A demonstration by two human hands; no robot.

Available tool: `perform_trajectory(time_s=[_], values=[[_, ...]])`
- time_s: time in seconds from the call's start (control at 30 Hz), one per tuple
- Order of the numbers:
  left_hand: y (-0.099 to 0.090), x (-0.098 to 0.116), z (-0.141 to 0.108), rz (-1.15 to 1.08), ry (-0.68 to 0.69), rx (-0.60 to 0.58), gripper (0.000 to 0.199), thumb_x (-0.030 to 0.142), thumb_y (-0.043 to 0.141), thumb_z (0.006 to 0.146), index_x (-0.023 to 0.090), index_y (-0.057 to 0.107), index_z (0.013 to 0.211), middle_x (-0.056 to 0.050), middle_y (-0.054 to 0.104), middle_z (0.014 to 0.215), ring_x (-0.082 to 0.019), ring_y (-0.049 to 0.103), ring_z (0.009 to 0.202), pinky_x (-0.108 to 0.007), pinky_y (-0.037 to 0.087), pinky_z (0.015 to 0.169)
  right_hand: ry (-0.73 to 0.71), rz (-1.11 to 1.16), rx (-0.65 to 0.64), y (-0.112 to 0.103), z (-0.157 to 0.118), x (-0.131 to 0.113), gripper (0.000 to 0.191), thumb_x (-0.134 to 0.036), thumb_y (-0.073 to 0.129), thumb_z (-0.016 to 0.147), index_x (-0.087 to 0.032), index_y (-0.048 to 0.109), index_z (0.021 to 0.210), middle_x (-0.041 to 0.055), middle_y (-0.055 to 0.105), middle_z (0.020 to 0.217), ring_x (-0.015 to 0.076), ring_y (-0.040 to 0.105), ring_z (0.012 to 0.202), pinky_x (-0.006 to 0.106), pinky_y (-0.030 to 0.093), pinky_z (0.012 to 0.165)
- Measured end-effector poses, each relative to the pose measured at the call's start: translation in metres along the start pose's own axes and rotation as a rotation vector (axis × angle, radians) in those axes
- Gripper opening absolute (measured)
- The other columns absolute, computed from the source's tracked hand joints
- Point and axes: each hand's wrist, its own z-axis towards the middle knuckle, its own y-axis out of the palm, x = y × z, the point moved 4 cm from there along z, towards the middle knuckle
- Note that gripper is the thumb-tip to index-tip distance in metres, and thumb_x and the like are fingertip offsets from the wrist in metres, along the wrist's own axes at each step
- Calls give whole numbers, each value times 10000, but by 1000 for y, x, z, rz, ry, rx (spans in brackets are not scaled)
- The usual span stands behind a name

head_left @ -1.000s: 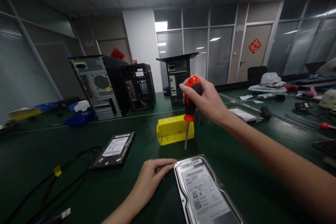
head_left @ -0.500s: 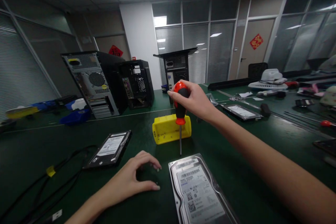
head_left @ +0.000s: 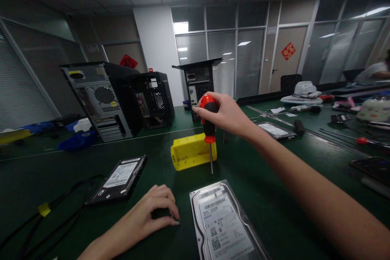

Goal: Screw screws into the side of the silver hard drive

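Gripping red-and-black screwdriver (head_left: 210,131), right hand (head_left: 224,112) wraps its fingers around handle; metal shaft points down, tip near far edge of silver rectangular hard drive with white label (head_left: 224,229). This drive lies flat on dark green table (head_left: 268,213). Left hand (head_left: 145,212) is beside drive, apart from it, thumb and fingertips bent close together; cannot tell if they pinch something small. Yellow plastic bin (head_left: 186,142) is behind shaft.

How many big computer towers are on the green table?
3: a large black metal tower with a silver back at left, a smaller black tower beside it, and a black tower with a flat overhanging top behind the right hand. More could be hidden.
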Motion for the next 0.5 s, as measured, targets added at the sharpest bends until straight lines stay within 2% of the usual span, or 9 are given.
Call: perform_trajectory(time_s=[0.17, 0.27, 0.4, 0.5], values=[[-2, 11, -3, 177, 143, 87, 183, 319, 537, 895, 250, 694, 832, -3, 619, 850, -153, 542, 820, -270, 340, 784, -49, -90, 12, -2, 0, -2, 313, -444, 556, 786, -132, 580, 767, 6, 523, 651, 95, 422, 583, 251, 315, 566], [0, 16, -4, 263, 181, 61, 176, 294, 513, 911, 251, 678, 865, 0, 621, 872, -147, 554, 822, -272, 341, 792, -69, -138, 12, -2, 0, -1, 299, -431, 556, 787, -137, 555, 735, -2, 504, 632, 88, 405, 568, 248, 299, 554], [0, 18, -4, 278, 152, 74, 177, 257, 491, 919, 244, 666, 897, -10, 622, 904, -156, 553, 837, -264, 361, 748, -80, -138, -6, 0, -2, -1, 280, -410, 564, 785, -138, 541, 724, 3, 512, 642, 89, 419, 569, 247, 305, 549], [-1, 13, -1, 134, 66, 140, 167, 264, 510, 902, 225, 671, 882, -23, 621, 913, -166, 554, 858, -259, 393, 753, -63, -97, -32, 1, -3, -3, 301, -435, 562, 793, -136, 557, 761, 11, 523, 661, 95, 429, 576, 249, 313, 550]])
